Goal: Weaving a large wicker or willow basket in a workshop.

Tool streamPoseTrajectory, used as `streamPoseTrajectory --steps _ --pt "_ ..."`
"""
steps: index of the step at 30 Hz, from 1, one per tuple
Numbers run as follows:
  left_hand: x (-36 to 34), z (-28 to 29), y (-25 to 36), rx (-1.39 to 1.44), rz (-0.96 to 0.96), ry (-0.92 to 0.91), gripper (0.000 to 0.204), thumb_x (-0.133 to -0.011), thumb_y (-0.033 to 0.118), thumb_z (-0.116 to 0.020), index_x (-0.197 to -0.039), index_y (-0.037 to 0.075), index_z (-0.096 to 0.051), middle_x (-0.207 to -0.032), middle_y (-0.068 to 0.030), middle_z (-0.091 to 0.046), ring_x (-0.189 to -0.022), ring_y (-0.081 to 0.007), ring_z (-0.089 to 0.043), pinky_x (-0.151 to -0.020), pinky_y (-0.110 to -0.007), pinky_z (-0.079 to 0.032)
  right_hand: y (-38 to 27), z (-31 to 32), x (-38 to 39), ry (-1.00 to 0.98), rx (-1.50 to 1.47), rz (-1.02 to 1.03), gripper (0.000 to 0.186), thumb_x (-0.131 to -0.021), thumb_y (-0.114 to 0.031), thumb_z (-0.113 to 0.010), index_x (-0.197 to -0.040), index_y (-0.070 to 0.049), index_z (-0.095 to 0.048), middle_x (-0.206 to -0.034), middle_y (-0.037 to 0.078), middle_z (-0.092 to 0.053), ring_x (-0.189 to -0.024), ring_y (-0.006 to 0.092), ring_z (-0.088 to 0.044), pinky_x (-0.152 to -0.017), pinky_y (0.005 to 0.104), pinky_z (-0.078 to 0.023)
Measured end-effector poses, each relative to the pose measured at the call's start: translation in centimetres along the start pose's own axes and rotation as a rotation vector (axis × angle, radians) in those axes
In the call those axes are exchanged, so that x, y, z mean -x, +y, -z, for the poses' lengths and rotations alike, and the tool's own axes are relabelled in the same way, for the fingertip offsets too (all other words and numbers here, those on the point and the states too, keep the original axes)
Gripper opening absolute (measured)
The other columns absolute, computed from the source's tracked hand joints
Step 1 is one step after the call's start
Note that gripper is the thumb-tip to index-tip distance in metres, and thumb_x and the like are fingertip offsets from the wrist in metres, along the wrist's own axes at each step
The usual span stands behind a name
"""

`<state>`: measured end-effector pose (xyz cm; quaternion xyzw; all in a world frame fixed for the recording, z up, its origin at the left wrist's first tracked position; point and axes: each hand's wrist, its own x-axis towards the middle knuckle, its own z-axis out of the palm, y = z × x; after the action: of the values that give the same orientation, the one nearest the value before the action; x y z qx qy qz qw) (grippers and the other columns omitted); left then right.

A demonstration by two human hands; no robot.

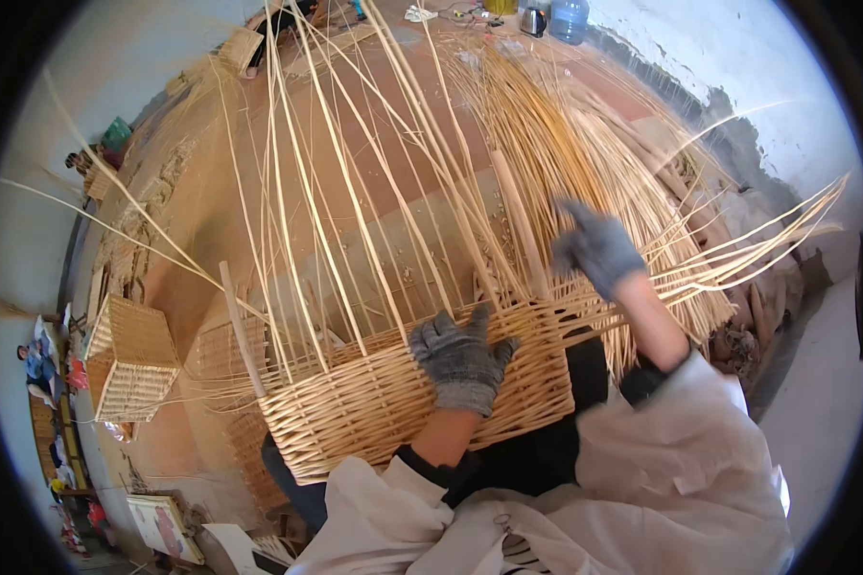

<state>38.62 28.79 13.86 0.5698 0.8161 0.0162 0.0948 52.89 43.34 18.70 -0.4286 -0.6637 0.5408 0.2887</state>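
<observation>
The floor [259,220], a reddish-brown bare surface, spread out beyond the half-woven wicker basket [384,402], which sat tilted across the person's lap at the lower middle of the view. A thick heap of loose willow rods [585,144] lay fanned on the floor behind and to the right of the basket. From the basket's woven wall rose long unwoven upright stakes [355,192], spreading high and splaying outward, with a few thicker wooden posts among them. A finished rectangular basket [129,359] stood on the floor well to the left of the basket in work. The person's white garment [662,479] bunched just below the basket. The left hand [462,356], in a grey knit glove, lay flat with fingers spread, pressed against the basket's woven side near its rim, not closed around anything. The right hand [596,249], gloved the same, was raised just above the basket's right end, among the weaving strands that trailed off rightward; it was blurred, and whether it gripped a strand could not be told. Far beyond the basket, a clear water bottle [569,19] stood by the wall.
</observation>
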Motion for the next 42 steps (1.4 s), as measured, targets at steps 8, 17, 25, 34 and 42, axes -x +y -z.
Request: streamPoseTrajectory --steps 8,17,25,34,42 --pt "-5.9 4.9 0.0 0.627 0.084 -0.452 0.055 -0.082 0.021 -0.045 -0.128 0.002 -0.022 -0.118 -0.027 -0.04 -0.099 -0.0349 -0.05 -0.08 -0.037 -0.043 -1.3 -3.8 4.4 0.107 1.267 0.722 0.029 -0.074 -0.024 -0.053 -0.101 -0.016 -0.056 -0.089 0.014 -0.055 -0.081 0.0278 -0.056 -0.071 0.0391 -0.043" --pt "0.5 4.0 -11.1 0.277 -0.374 0.094 0.046 -0.079 0.018 -0.051 -0.118 -0.001 -0.036 -0.11 -0.019 -0.05 -0.098 -0.0293 -0.051 -0.084 -0.036 -0.042 -0.1 -3.0 8.8 0.011 0.807 0.182 0.034 -0.077 -0.035 -0.053 -0.099 -0.009 -0.055 -0.079 0.016 -0.059 -0.081 0.0309 -0.057 -0.072 0.039 -0.044" --pt "17.9 2.8 -29.6 1.695 0.538 0.454 0.018 -0.081 0.025 -0.055 -0.083 0.008 -0.055 -0.064 0.0002 -0.049 -0.054 -0.0095 -0.044 -0.048 -0.021 -0.036 -4.9 -6.9 10.5 0.016 0.992 0.027 0.055 -0.082 -0.05 -0.037 -0.093 0.0 -0.055 -0.083 0.021 -0.058 -0.082 0.0348 -0.056 -0.073 0.0405 -0.044" --pt "19.6 10.0 -19.3 2.065 -0.018 0.662 0.03 -0.082 0.032 -0.054 -0.062 0.014 -0.04 -0.048 0.0063 -0.027 -0.038 -0.0056 -0.022 -0.034 -0.02 -0.02 -13.7 2.6 11.9 0.555 1.235 0.45 0.043 -0.085 -0.041 -0.037 -0.091 -0.003 -0.057 -0.07 0.021 -0.057 -0.063 0.0335 -0.057 -0.058 0.0409 -0.046" --pt "14.2 8.6 -18.0 1.923 -0.156 0.604 0.038 -0.081 0.032 -0.054 -0.052 0.014 -0.036 -0.042 0.0033 -0.032 -0.035 -0.0083 -0.031 -0.035 -0.023 -0.024 -10.4 5.1 10.3 0.769 1.427 0.717 0.039 -0.082 -0.009 -0.041 -0.119 -0.021 -0.041 -0.072 0.013 -0.056 -0.053 0.0237 -0.055 -0.046 0.0349 -0.046"
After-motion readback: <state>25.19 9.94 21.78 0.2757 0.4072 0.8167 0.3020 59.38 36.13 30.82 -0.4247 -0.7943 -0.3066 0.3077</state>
